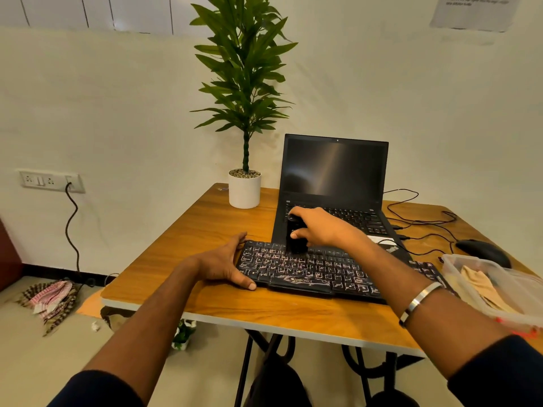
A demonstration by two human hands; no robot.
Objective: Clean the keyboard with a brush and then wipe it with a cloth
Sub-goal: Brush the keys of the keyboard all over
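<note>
A black keyboard (317, 271) with pale key markings lies across the wooden table (205, 224). My right hand (317, 226) grips a black brush (295, 237) upright, its bristle end on the upper left rows of keys. My left hand (226, 264) holds the keyboard's left end, fingers along the far edge and thumb at the near edge. A beige cloth (482, 284) lies inside a clear plastic box (517, 312) at the right edge of the table.
An open black laptop (335, 177) stands just behind the keyboard. A potted plant (244, 189) sits at the back left of the table. A black mouse (483, 251) and loose cables (420, 221) lie at the right. Rags lie on the floor at left.
</note>
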